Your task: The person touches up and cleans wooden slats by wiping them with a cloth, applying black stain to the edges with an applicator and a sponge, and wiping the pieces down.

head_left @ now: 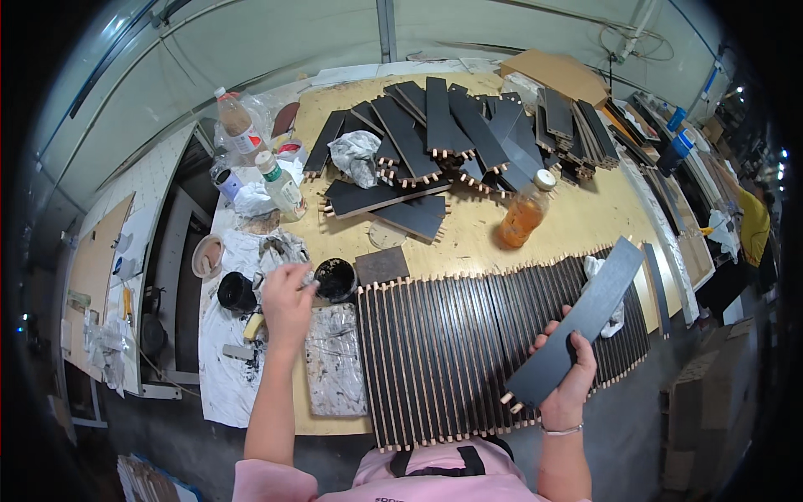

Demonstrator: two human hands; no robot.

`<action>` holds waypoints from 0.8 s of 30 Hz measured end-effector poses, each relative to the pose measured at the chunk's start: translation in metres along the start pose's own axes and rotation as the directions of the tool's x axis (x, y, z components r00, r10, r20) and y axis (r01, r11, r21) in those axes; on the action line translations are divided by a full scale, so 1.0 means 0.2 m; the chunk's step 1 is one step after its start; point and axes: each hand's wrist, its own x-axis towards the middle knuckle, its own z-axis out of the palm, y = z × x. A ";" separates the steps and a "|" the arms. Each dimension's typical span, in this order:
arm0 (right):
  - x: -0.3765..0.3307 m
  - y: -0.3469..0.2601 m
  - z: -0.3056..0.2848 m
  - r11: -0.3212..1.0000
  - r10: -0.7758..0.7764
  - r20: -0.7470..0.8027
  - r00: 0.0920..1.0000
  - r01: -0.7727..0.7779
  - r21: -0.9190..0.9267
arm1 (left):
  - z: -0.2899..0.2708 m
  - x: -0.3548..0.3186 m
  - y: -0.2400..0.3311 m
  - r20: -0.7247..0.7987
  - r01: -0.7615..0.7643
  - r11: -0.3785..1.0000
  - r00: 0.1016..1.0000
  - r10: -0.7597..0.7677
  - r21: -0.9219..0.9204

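Note:
My right hand (pixel 569 372) grips a dark-painted wooden slat (pixel 577 322), tilted up to the right, with pale dowel pegs at its lower end. Below it lies a long row of similar slats (pixel 452 351) on edge, packed side by side, pegs showing along both ends. My left hand (pixel 288 305) is over the left of the table, fingers bent together; what they hold, if anything, is hidden. Just beyond its fingers sits a crumpled, stained rag (pixel 283 249). Two black cups flank the hand, a left cup (pixel 237 293) and a right cup (pixel 336 280) with dark residue.
A heap of dark pegged slats (pixel 435 142) covers the table's far side, with a crumpled white cloth (pixel 355 157) on it. A bottle of orange liquid (pixel 525 211) stands before the heap. Other bottles (pixel 280 184) stand far left. A plastic-wrapped block (pixel 336 360) lies beside the row.

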 end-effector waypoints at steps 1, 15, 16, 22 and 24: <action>-0.01 -0.02 -0.02 1.000 0.003 0.002 1.000 -0.003 0.002 | -0.01 0.04 -0.05 -0.001 0.001 1.000 1.000 -0.001 0.004; 0.06 -0.10 -0.08 0.997 0.033 -0.035 0.999 -0.036 -0.070 | 0.08 0.32 -0.71 -0.085 0.148 0.987 0.986 -0.142 0.069; 0.08 -0.10 -0.09 0.998 0.014 -0.025 1.000 -0.016 -0.065 | 0.05 0.34 -0.61 -0.135 0.092 0.994 0.987 -0.085 0.050; 0.09 -0.11 -0.01 0.989 -0.019 0.030 0.999 0.023 -0.149 | -0.45 0.26 0.54 -0.290 -0.273 0.936 0.935 0.204 -0.221; 0.08 -0.09 0.01 0.994 0.008 0.002 1.000 -0.007 -0.108 | -0.48 0.10 0.85 -0.281 -0.389 0.876 0.908 0.311 -0.286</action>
